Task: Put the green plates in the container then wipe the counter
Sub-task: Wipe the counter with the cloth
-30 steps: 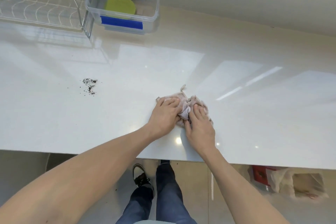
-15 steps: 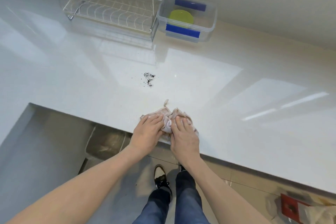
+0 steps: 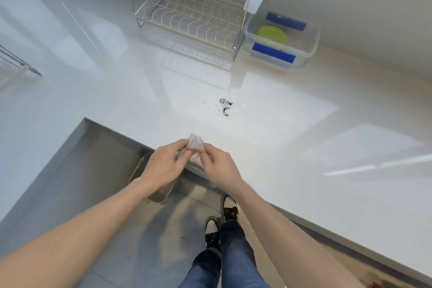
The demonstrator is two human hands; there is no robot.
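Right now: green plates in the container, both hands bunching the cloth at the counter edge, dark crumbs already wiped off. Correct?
Not quite. The dark crumbs are not wiped off: the head view shows them on the counter, beyond the cloth. The rest holds: green plates sit in the container, and the left hand and right hand bunch the cloth at the counter edge.

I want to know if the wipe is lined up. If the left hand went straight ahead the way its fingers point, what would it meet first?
The left hand points up and to the right, so it first meets the cloth it already pinches with the right hand. Beyond that, roughly in line, lie the dark crumbs on the counter, though depth is unclear.
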